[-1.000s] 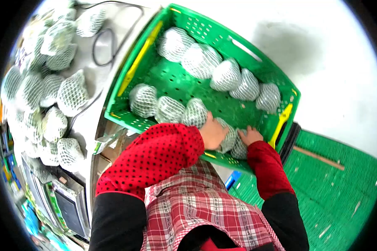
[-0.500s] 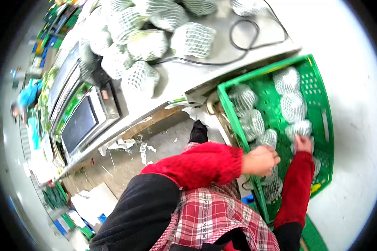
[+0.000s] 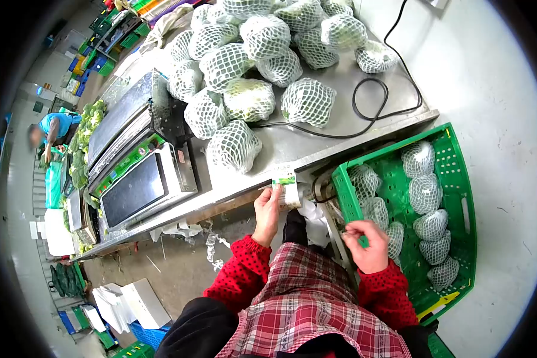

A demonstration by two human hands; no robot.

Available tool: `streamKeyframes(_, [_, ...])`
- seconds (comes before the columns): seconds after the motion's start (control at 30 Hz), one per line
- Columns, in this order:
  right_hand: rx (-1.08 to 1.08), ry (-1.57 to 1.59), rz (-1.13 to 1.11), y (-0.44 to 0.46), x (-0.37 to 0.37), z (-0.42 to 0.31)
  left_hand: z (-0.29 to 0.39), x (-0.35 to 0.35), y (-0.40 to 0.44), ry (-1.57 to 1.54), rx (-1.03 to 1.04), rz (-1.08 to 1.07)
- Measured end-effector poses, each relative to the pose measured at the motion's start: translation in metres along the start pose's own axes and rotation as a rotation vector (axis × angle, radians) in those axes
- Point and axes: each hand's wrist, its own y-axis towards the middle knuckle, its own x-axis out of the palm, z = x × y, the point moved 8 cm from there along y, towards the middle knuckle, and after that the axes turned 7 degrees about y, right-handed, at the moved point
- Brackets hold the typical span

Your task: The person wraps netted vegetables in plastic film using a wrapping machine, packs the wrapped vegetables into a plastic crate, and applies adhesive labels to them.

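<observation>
My left hand (image 3: 267, 216) is at the table's front edge, thumb and finger pinched on the corner of a green-and-white printed label (image 3: 285, 186). Over the left wall of a green crate (image 3: 347, 194) is my right hand (image 3: 370, 246), its fingers curled together; whether something small is between them cannot be made out. Inside the crate, pale vegetables in white foam nets, such as one netted vegetable (image 3: 425, 194), lie in two rows. My right hand partly hides the left row.
More netted vegetables (image 3: 232, 146) are heaped on the metal table (image 3: 364, 143), beside a black cable (image 3: 379, 110). A weighing scale (image 3: 134, 191) stands at left, with broccoli (image 3: 86, 128) behind. Another person (image 3: 56, 128) is at far left. Paper scraps litter the floor.
My left hand has moved left from the crate to the label at the table edge. My right hand has left the netted vegetable and come to the crate's left side. The view has shifted.
</observation>
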Motion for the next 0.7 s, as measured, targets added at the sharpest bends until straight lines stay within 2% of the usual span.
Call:
streamKeyframes(0.07, [0.002,-0.047,-0.111,0.015,0.017,-0.010,0.018,0.002,-0.011,0.047,-0.049,0.025])
streamKeyframes(0.13, [-0.115,-0.026,-0.061,0.031,0.020,-0.031,0.075,0.023,-0.051,0.476,0.023,-0.198])
streamKeyframes(0.2, [-0.083,0.040,-0.075,0.036,0.015,-0.037,0.111,0.064,-0.114,0.733,0.283,-0.515])
streamKeyframes(0.23, [0.060,0.192,-0.144,0.029,0.015,-0.021,0.118,0.076,-0.133,0.723,0.459,-0.569])
streamKeyframes(0.27, [0.183,0.355,-0.215,0.022,0.018,-0.009,0.100,0.072,-0.135,0.686,0.300,-0.605])
streamKeyframes(0.33, [0.099,0.265,-0.222,0.017,0.007,-0.017,0.132,0.093,-0.141,0.676,0.718,-0.533])
streamKeyframes(0.37, [0.116,0.254,-0.193,0.013,0.001,-0.020,0.145,0.100,-0.145,0.809,0.902,-0.503])
streamKeyframes(0.43, [0.138,0.241,-0.165,0.006,-0.008,-0.018,0.130,0.109,-0.133,0.614,0.637,-0.722])
streamKeyframes(0.47, [0.017,0.116,-0.125,0.005,-0.015,-0.023,0.103,0.108,-0.131,0.467,0.322,-0.846])
streamKeyframes(0.5, [-0.108,-0.011,-0.087,0.005,-0.022,-0.030,0.079,0.103,-0.131,0.374,0.159,-0.808])
streamKeyframes(0.53, [-0.099,-0.013,-0.077,0.012,-0.032,-0.026,0.060,0.101,-0.138,0.336,-0.029,-0.818])
streamKeyframes(0.6, [-0.072,-0.017,0.048,0.045,-0.073,-0.017,0.049,0.104,-0.158,0.433,-0.020,-0.881])
streamKeyframes(0.63, [0.093,0.056,0.093,0.064,-0.089,0.003,0.035,0.096,-0.164,0.458,-0.128,-0.935])
streamKeyframes(0.67, [0.257,0.130,0.136,0.081,-0.103,0.026,0.034,0.097,-0.164,0.466,-0.136,-0.936])
streamKeyframes(0.7, [0.210,0.102,0.023,0.100,-0.097,0.049,0.033,0.098,-0.161,0.408,-0.171,-0.890])
